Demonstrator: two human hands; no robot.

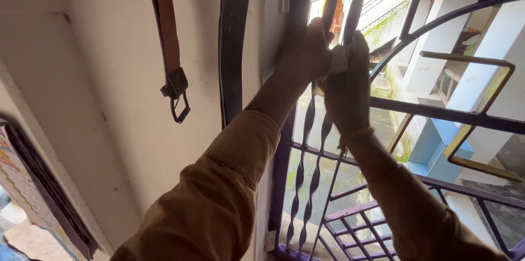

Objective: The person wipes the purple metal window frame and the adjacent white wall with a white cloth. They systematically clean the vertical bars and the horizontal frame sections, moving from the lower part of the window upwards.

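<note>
Where bars (306,129) twist, hands (328,67) seemingly gripping cloth (339,59).

Window grille (437,112): dark purple bars with twisted uprights. Belt (167,25): brown, with a black buckle. Second belt (234,42): black. Sleeves (219,201): tan. Wall (98,75): off-white. Cloth (339,59): pale.

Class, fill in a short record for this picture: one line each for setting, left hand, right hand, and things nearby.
setting: purple metal window grille beside a white wall
left hand: gripping the twisted bars
right hand: pressing a pale cloth to the same bars
nearby: brown belt and dark belt hanging on the wall
</note>
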